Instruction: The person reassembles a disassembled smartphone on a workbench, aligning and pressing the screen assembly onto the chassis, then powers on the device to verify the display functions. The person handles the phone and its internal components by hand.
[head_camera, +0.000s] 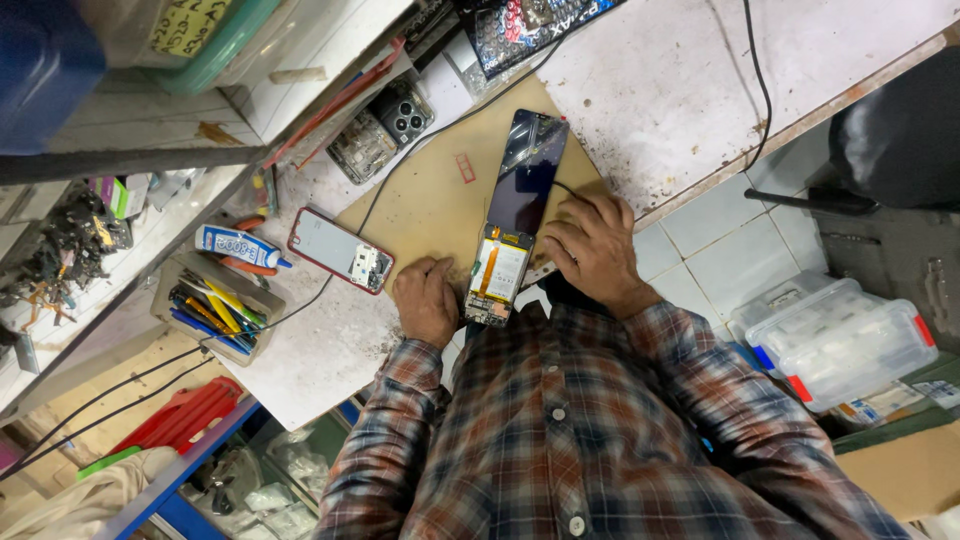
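Note:
An opened phone (497, 272) lies on a tan work mat (420, 205), its board and orange flex cable exposed. Its dark screen panel (527, 170) is folded out away from me. My left hand (427, 298) clasps the left side of the phone's body near its lower end. My right hand (592, 250) presses against the phone's right edge with bent fingers. A thin black wire (566, 187) runs out from under its fingertips; whether the fingers pinch it is unclear.
A red-framed phone back (340, 250) lies left of the mat, next to a glue tube (238, 243) and a tray of tools (215, 308). A phone shell with camera holes (385, 128) is further away. Clear plastic boxes (835, 340) sit on the floor at right.

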